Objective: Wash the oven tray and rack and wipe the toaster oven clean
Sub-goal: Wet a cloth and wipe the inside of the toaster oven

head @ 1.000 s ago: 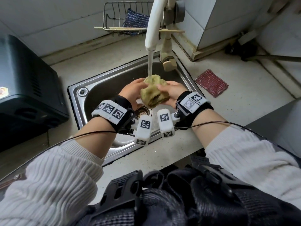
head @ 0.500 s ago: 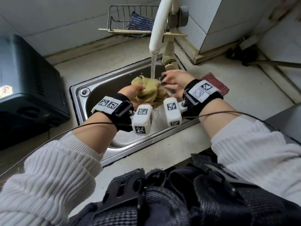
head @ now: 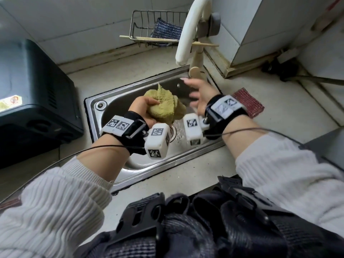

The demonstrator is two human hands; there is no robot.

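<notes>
- Toaster oven [head: 35, 101], black, sits on the counter [head: 279, 116] at the left, just beside the steel sink [head: 94, 116]; its tray and rack cannot be made out.
- Left hand [head: 143, 108] grips a wadded yellow-green cloth [head: 165, 105] above the sink basin, fingers curled round the bundle.
- Right hand [head: 200, 94], blurred, hangs beside the cloth with its fingers spread and straight, holding nothing, just below the white faucet [head: 188, 34].
- No stream shows at the spout, though water glistens around the drain.
- Red scouring pad [head: 248, 104] lies flat on the counter right of the sink.
- Wire rack [head: 137, 25] on the back wall holds a dark blue cloth [head: 165, 30], with chopsticks [head: 149, 38] resting across its front.
</notes>
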